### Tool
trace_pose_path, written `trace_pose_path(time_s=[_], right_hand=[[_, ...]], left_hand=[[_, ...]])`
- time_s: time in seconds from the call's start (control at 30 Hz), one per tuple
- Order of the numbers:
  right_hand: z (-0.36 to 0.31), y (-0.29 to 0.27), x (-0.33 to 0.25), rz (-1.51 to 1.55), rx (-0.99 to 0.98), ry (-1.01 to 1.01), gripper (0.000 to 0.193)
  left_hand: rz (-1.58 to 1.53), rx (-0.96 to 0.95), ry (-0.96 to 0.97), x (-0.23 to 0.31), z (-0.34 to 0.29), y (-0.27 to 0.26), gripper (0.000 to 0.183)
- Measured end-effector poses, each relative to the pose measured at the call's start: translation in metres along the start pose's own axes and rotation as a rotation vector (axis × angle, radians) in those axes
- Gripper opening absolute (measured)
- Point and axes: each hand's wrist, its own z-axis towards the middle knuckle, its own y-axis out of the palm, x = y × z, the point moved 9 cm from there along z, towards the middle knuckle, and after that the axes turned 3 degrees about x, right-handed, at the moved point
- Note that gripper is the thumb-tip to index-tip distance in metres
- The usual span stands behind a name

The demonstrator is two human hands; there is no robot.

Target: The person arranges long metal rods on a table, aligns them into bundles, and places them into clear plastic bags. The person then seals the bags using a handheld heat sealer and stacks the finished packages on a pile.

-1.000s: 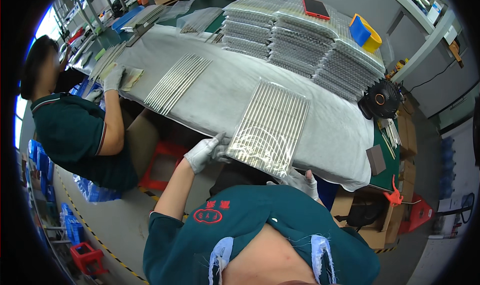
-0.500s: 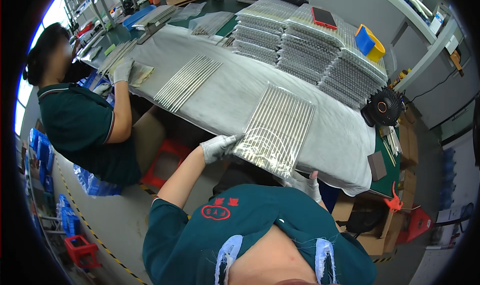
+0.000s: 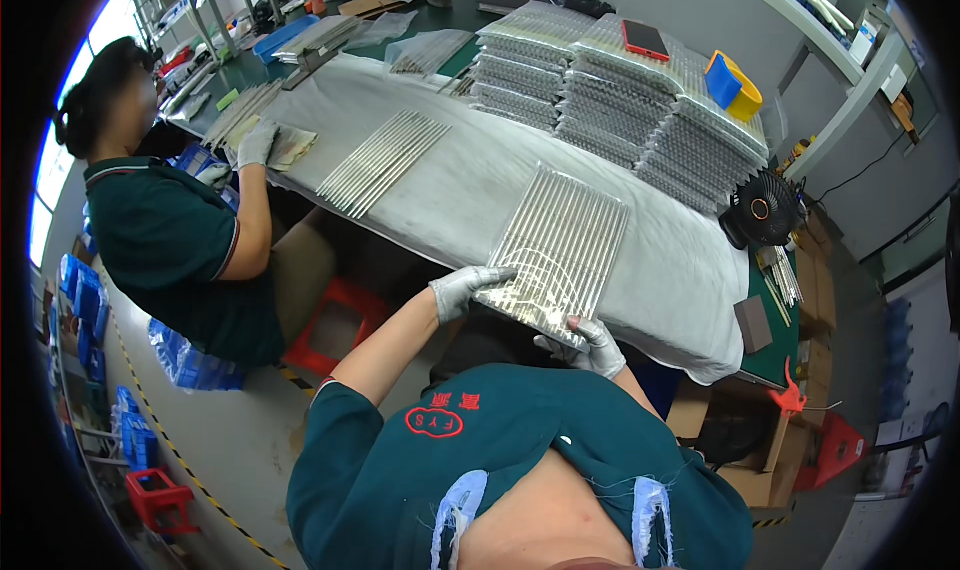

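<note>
Glossy plastic tray (image 3: 560, 245); matt grey cloth (image 3: 470, 185); knit gloves (image 3: 462, 288).

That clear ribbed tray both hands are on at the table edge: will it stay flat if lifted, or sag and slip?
The clear ribbed tray looks thin and glossy, so probably light and a bit flexible. The ribs likely stiffen it lengthwise. The left hand and right hand wear gloves, which should limit slipping.

Clear bagged packs (image 3: 610, 100) stacked at the table's far edge.

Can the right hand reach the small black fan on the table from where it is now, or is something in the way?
Probably yes, but not freely. The right hand grips the clear tray of metal rods and must release it first. The cloth between it and the black fan looks bare.
</note>
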Motion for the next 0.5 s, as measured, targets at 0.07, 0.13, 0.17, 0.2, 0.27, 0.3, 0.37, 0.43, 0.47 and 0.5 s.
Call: trace_pose_path(time_s=[0.07,0.13,0.17,0.2,0.27,0.3,0.37,0.43,0.47,0.5], right_hand=[[-0.011,0.0,-0.009,-0.005,0.07,-0.012,0.057],[-0.026,-0.016,-0.004,-0.068,0.049,0.037,0.062],[-0.035,-0.023,0.001,-0.118,0.031,0.069,0.066],[-0.043,-0.033,0.009,0.05,0.044,0.042,0.071],[-0.052,-0.017,0.012,0.291,-0.059,0.027,0.084],[-0.062,0.001,0.001,0.371,-0.106,0.012,0.074],[-0.069,0.022,-0.011,0.395,-0.134,-0.019,0.072],[-0.07,0.018,-0.009,0.298,-0.086,-0.055,0.071],[-0.067,0.009,-0.006,0.222,-0.049,-0.077,0.07],[-0.061,-0.006,0.0,0.118,0.0,-0.097,0.069]], left_hand=[[-0.004,0.022,-0.023,-0.014,-0.009,0.009,0.04],[-0.009,0.068,-0.004,-0.035,-0.022,0.019,0.039],[-0.053,0.077,-0.009,-0.045,-0.027,0.024,0.039],[-0.135,0.025,-0.066,-0.052,-0.036,0.03,0.038],[-0.245,-0.02,-0.078,-0.06,-0.04,0.035,0.042],[-0.311,-0.054,-0.077,-0.059,-0.04,0.038,0.045],[-0.363,-0.028,-0.094,-0.056,-0.043,0.042,0.048],[-0.337,-0.006,-0.016,-0.05,-0.041,0.043,0.051],[-0.286,0.012,0.07,-0.048,-0.041,0.041,0.053],[-0.235,0.028,0.155,-0.049,-0.042,0.038,0.054]])
